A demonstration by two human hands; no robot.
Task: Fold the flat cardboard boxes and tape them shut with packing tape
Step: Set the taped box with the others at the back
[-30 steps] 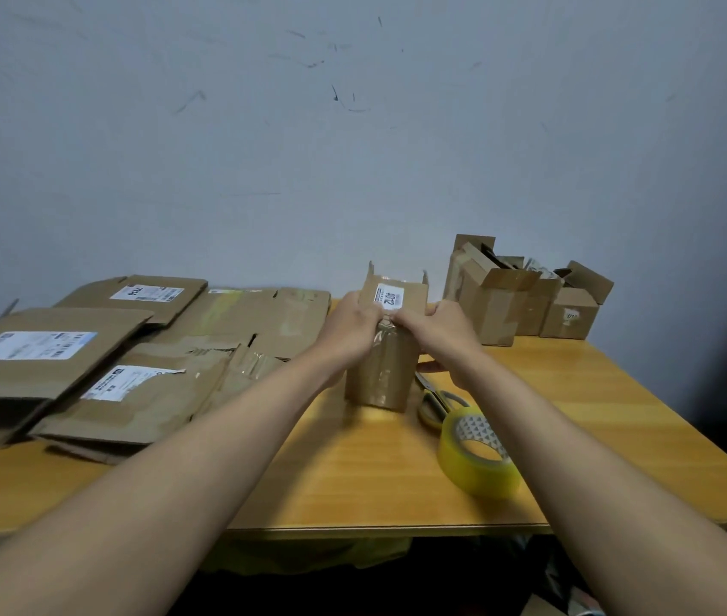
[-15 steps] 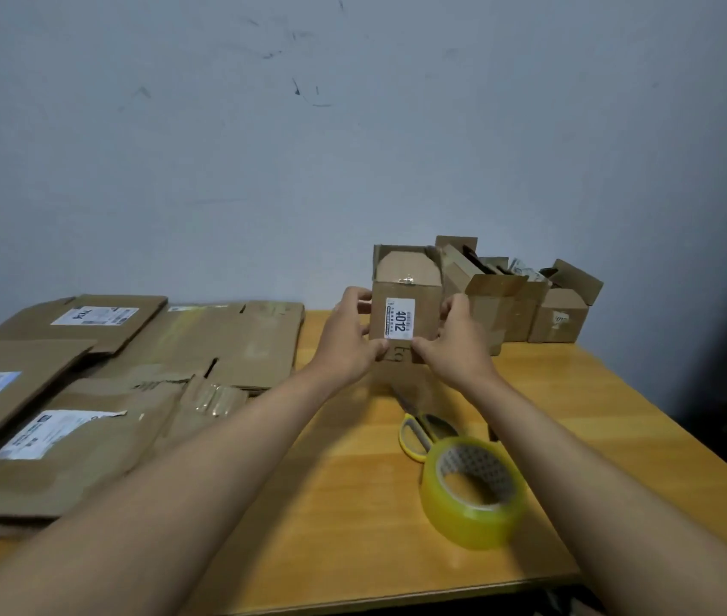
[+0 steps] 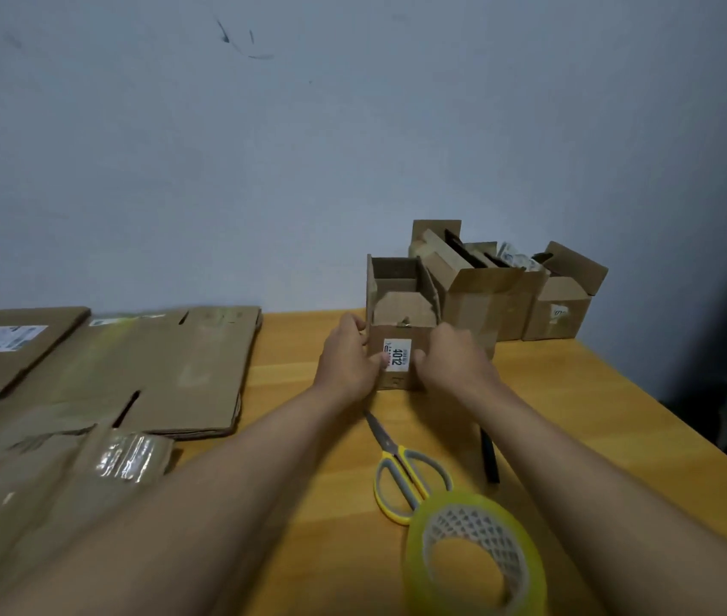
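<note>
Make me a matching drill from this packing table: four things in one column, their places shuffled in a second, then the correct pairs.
Things
1. small brown cardboard box with the white 4012 label
2. yellow roll of packing tape
3. yellow-and-grey scissors
4. flat brown cardboard sheets

Places
A. nearest the camera, at the table's front edge
B. spread over the left of the table
C. between the left hand and right hand
D. lying between the box and the tape roll

Pairs: 1-C, 2-A, 3-D, 4-B

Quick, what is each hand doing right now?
Left hand: grips the small box on its left side.
Right hand: grips the same box on its right side.
</note>
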